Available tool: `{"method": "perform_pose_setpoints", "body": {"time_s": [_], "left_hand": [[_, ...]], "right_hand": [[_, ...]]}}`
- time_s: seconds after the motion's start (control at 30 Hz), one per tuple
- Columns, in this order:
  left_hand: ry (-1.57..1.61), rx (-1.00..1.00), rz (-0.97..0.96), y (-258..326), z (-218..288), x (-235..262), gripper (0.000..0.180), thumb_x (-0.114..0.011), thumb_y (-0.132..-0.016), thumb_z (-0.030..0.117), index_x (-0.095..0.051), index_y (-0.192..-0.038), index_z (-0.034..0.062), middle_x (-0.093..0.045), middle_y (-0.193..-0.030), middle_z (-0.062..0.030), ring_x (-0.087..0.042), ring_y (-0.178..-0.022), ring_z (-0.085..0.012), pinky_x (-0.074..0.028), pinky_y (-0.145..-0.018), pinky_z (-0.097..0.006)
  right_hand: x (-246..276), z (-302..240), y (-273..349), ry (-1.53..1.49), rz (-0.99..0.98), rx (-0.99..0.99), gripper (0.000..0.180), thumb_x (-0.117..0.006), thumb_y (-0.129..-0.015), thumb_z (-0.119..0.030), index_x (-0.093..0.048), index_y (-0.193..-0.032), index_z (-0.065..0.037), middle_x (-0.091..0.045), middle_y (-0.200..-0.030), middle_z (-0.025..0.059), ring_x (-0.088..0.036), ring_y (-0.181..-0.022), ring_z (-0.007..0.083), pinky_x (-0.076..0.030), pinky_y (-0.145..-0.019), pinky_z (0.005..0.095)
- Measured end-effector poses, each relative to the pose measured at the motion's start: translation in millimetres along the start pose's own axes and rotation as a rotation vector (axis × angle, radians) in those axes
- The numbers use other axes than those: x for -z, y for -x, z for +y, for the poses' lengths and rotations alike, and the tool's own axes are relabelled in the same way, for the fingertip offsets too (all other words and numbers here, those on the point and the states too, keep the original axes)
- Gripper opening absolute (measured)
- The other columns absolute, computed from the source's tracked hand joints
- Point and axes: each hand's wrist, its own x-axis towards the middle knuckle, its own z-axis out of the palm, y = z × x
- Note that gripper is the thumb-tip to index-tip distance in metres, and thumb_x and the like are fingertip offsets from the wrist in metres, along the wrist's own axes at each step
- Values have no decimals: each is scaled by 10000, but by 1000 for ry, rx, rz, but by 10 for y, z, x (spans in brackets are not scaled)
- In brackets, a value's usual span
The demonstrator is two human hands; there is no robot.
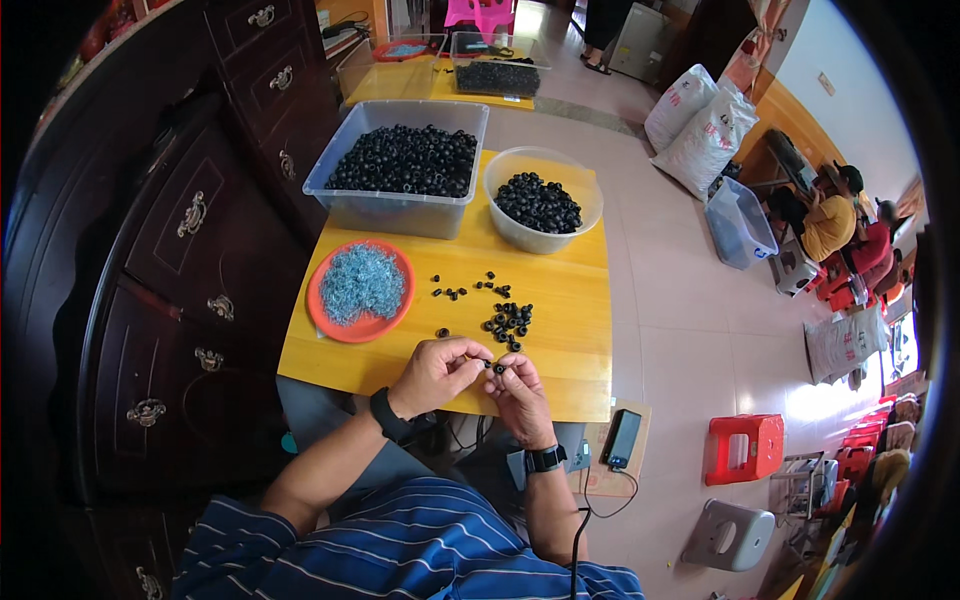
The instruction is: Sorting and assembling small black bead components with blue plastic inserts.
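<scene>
Near the table's front edge, my left hand (436, 374) and my right hand (522, 400) meet fingertip to fingertip. A small black ring-shaped part (499, 369) is pinched in my right fingers. Between my left thumb and forefinger sits a smaller black piece (487, 364), partly covered by the fingers. Just beyond my hands lies a loose cluster of black ring-shaped parts (513, 320). Smaller black pieces (450, 293) are scattered farther back. To the left, an orange-red plate (322, 316) carries a heap of thin, clear bluish bits (362, 284).
On the yellow table (570, 350), a large clear bin (395, 213) and a round clear bowl (520, 236) hold black parts. A dark cabinet (170, 250) stands close on the left. At right are a phone (622, 438), a red stool (745, 448) and white sacks (707, 140); people sit beyond.
</scene>
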Motion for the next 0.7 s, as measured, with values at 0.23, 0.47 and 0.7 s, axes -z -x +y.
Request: {"method": "perform_pose_setpoints", "body": {"time_s": [0.23,0.47,0.7], "left_hand": [[-143,-92,97,45,55,-42,128,-607,-842,-31,-675,-950,-14,-645,-779,-47,-578,-595,-67,-455,-541,-225],[-278,-239,175,114,-76,-40,123,-631,-811,-39,-677,-917,2,-631,-807,-69,-577,-577,-117,-453,-529,-252],[-274,-214,175,144,-34,-67,113,-643,-804,-39,-674,-904,2,-625,-791,-60,-574,-571,-110,-450,-522,-251]], "right_hand": [[-117,123,6,-69,12,-50,163,-566,-982,-105,-566,-1143,-77,-648,-1018,67,-644,-871,154,-528,-813,290],[-162,167,-13,-116,140,-48,162,-533,-1010,-160,-566,-1152,-89,-667,-893,50,-671,-827,160,-549,-805,307],[-175,148,-4,-133,136,-52,200,-557,-993,-122,-554,-1186,-67,-662,-945,50,-662,-828,137,-551,-808,297]]}}
